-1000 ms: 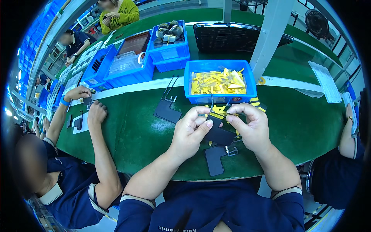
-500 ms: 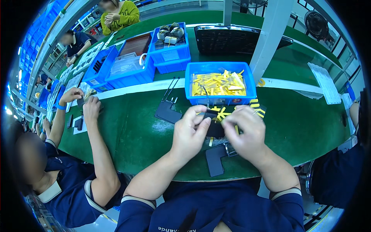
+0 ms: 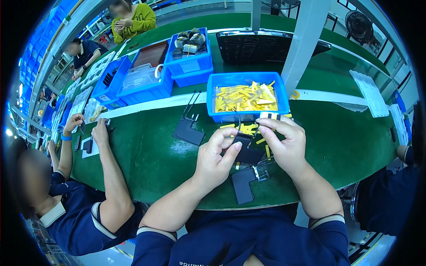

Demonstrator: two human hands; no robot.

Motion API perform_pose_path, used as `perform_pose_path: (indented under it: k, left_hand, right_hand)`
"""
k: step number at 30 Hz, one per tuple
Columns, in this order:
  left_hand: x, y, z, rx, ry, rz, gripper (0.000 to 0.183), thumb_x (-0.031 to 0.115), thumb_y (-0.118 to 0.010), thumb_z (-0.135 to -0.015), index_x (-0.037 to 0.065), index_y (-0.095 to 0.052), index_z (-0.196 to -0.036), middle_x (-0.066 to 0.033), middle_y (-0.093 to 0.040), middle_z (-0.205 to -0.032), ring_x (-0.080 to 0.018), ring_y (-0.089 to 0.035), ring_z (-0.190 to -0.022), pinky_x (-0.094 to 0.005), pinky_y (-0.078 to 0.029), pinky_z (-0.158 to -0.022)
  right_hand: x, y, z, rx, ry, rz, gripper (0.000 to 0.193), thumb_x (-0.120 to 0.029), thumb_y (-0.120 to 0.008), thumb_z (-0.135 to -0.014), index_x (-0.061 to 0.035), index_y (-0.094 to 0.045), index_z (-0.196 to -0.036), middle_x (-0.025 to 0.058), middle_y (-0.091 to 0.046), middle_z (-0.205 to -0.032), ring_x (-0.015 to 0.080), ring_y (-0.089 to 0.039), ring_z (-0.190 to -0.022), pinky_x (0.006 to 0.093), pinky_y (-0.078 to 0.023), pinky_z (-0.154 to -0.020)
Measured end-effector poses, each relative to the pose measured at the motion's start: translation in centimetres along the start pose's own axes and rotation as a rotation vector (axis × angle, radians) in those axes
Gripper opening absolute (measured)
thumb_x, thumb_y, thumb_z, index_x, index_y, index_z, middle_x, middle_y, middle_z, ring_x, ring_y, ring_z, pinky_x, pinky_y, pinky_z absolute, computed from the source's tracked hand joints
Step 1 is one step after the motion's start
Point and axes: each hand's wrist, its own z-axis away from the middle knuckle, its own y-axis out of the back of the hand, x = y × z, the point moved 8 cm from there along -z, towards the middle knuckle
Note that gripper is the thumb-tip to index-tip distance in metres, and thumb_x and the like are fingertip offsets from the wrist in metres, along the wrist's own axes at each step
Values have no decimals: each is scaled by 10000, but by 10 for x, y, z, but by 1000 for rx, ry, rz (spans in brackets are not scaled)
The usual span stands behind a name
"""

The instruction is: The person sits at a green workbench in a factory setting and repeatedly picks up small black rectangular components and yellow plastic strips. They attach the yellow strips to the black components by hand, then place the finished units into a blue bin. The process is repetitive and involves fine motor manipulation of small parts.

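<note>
Leftward, co-worker [image 3: 75,221]: bent over the same green table [image 3: 346,146], well apart from my hands.
Far part [image 3: 188,131]: black, L-shaped, flat, its leads pointing away from me.
Left hand [image 3: 216,155]: nearly closed, thumb on top, gripping the upper left of the held part.
Near part [image 3: 242,185]: another black L-shape, by the table edge, below the held one.
Held part [image 3: 249,155]: between my hands, directly right of the left one, which is nearer and touching. I read its long axis as slanting from upper left down to lower right; the right fingertips sit above and right of its top edge.
Bin [image 3: 224,117]: blue, beyond both hands, with yellow strips [image 3: 246,98] inside.
Right hand [image 3: 286,144]: thumb and forefinger almost together, seemingly on a thin dark cable [image 3: 256,131] running down toward the held part; I cannot make out its end.
</note>
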Motion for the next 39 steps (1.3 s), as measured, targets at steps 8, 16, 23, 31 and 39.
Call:
perform_pose_path:
  k: [8,16,23,31,39]
  left_hand:
    - [-4,-4,0,-41,139,186,245,10,-518,-909,-5,-440,-1141,-116,-667,-962,-104,-608,-865,-221,-465,-762]
    - [-8,-5,1,-65,150,208,246,11,-511,-912,-10,-425,-1141,-139,-661,-975,-127,-612,-891,-231,-465,-789]
    - [-11,-8,1,-82,147,285,242,23,-527,-903,7,-450,-1132,-141,-676,-944,-136,-637,-853,-249,-490,-748]
    - [-16,-16,1,-213,293,749,240,41,-553,-887,43,-463,-1110,-156,-631,-997,-222,-644,-898,-338,-518,-805]
    - [-16,-18,0,-260,350,817,237,64,-574,-880,49,-476,-1096,-157,-626,-992,-236,-640,-907,-361,-530,-804]
  right_hand:
    - [8,-7,4,-32,-107,-172,116,-48,-647,-790,3,-682,-888,96,-622,-715,179,-589,-636,279,-442,-567]
    - [3,-8,2,-50,-107,-155,66,-40,-637,-775,8,-637,-820,97,-621,-758,182,-600,-700,290,-459,-645]
    - [21,-14,6,-132,-243,-417,52,-40,-651,-761,-11,-612,-781,55,-607,-788,129,-580,-752,262,-447,-693]
    - [8,-24,5,-297,-373,-942,85,-49,-656,-818,13,-643,-874,76,-609,-889,139,-593,-787,265,-452,-741]
    - [7,-22,3,-318,-262,-839,181,-43,-693,-789,11,-682,-961,106,-629,-953,165,-624,-756,276,-475,-764]
